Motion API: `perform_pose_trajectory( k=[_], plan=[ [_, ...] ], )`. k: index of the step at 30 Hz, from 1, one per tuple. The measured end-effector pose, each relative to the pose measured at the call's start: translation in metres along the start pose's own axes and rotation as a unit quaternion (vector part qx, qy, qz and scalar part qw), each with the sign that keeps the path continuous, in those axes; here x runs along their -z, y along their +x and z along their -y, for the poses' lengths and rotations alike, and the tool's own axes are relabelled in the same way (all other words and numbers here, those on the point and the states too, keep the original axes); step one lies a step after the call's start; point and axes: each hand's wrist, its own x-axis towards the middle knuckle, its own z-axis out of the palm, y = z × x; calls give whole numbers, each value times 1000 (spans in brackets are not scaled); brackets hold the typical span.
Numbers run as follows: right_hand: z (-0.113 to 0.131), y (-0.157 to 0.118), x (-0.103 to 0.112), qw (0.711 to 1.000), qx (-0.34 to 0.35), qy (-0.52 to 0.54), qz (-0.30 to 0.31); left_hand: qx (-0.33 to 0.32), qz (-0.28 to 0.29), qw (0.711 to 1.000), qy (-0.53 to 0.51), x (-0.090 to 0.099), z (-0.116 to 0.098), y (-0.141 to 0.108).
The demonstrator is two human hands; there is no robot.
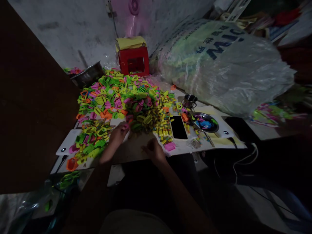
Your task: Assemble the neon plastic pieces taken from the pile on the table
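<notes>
My left hand point(118, 135) is at the near edge of a big heap of small plastic pieces point(104, 97) in green, yellow, pink and orange. Its fingers are closed on a small pink plastic piece point(127, 126). To the right, my right hand point(155, 151) hovers low over the front of the white table point(129, 151). Its thumb and fingers are curled together, and whatever may be between them is too dark to make out. Beyond it lie many small yellow pieces point(164, 125). A separate pink piece point(170, 146) rests by the front edge.
A phone point(179, 127) lies right of the heap, beside a metal plate point(207, 123) of coloured pieces and a metal cup point(189, 101). Behind stand a red stool point(134, 60), a metal pot point(89, 75) and a large, full plastic sack point(226, 68). White devices with cables flank the work area.
</notes>
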Motion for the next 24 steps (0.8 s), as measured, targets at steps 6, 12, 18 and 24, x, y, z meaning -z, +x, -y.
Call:
perform_pose_trajectory(
  k=[6, 12, 18, 24],
  plan=[
    [13, -5, 8, 967, -97, 193, 137, -23, 30, 970, -241, 20, -23, -56],
    [31, -18, 12, 947, -3, 254, 195, 34, 98, 913, -395, 39, -59, -87],
    [41, -29, 12, 988, 96, 111, 45, 71, 95, 883, -454, 43, -67, -88],
    [45, -33, 12, 988, 154, 9, 8, 57, 71, 900, -427, 45, -67, -90]
  ],
)
